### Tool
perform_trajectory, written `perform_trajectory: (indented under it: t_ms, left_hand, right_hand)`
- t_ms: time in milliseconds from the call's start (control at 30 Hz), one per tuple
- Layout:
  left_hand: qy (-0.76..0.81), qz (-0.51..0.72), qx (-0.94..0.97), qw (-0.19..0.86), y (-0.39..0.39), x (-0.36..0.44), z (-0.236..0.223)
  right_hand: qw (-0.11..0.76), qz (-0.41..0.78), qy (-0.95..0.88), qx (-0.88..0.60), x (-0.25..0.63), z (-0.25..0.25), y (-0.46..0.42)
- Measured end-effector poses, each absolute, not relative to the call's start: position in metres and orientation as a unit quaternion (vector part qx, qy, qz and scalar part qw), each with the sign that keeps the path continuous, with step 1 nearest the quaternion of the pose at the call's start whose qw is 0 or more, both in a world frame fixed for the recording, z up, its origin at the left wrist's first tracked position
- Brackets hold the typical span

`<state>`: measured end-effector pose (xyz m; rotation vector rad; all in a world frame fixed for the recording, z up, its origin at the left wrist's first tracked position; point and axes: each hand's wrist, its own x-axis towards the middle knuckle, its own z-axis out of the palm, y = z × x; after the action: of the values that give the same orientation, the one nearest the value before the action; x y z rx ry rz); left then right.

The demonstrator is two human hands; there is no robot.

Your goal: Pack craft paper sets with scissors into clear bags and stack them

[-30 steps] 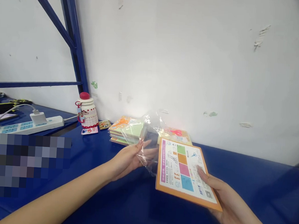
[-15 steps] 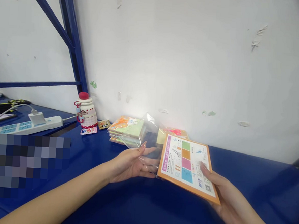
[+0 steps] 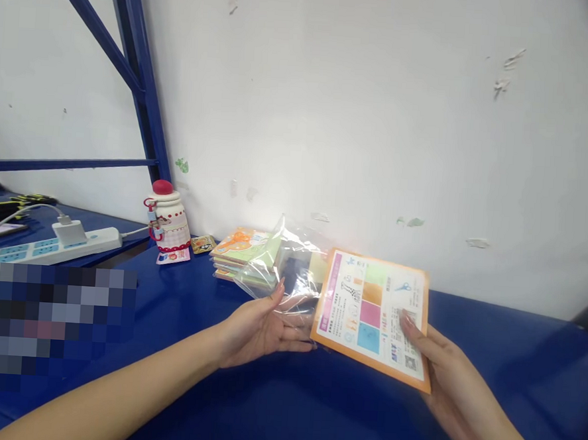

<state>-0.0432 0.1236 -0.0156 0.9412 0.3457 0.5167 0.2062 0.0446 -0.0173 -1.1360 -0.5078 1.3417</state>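
A thin orange-bordered booklet is tilted above the blue table, printed with coloured squares, a small scissors picture and text. My right hand pinches its right side, thumb on top and fingers beneath. A clear plastic bag stands up, crinkled and shiny, in my left hand, which has its thumb raised and its fingers stretched under the bag. The booklet's left edge meets the bag; whether it lies inside cannot be made out. Behind the bag, a stack of booklets with an orange scissors picture on top lies against the wall.
Further left stand a white bottle with a red cap and a white power strip with a charger plugged in. Small packets lie beside the bottle. A blue metal frame rises at the left, in front of the white wall.
The bag has spread wider and toward the booklet. My right hand has turned the booklet slightly, raising its far right corner. The left hand has shifted slightly right.
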Motion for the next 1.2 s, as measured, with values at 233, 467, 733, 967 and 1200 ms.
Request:
perform_trajectory:
  t_ms: [233,467,733,967,1200]
  left_hand:
    - [0.163,0.247,0.464,0.835,0.121,-0.041,-0.018]
    - [0.158,0.249,0.484,0.824,0.108,-0.03,-0.023]
    - [0.172,0.372,0.412,0.814,0.102,-0.028,-0.012]
    - [0.157,0.373,0.46,0.79,0.095,-0.024,-0.017]
    - [0.188,0.391,0.481,0.762,0.107,-0.03,-0.013]
  right_hand:
    - [0.62,0.58,-0.219,-0.48,0.205,-0.019,0.049]
    - [0.615,0.594,-0.215,-0.472,0.198,-0.023,0.047]
    - [0.625,0.614,-0.226,-0.427,0.189,-0.025,0.047]
    - [0.614,0.619,-0.28,-0.402,0.186,-0.033,0.045]
    - [0.532,0.569,-0.399,-0.484,0.186,-0.032,0.042]
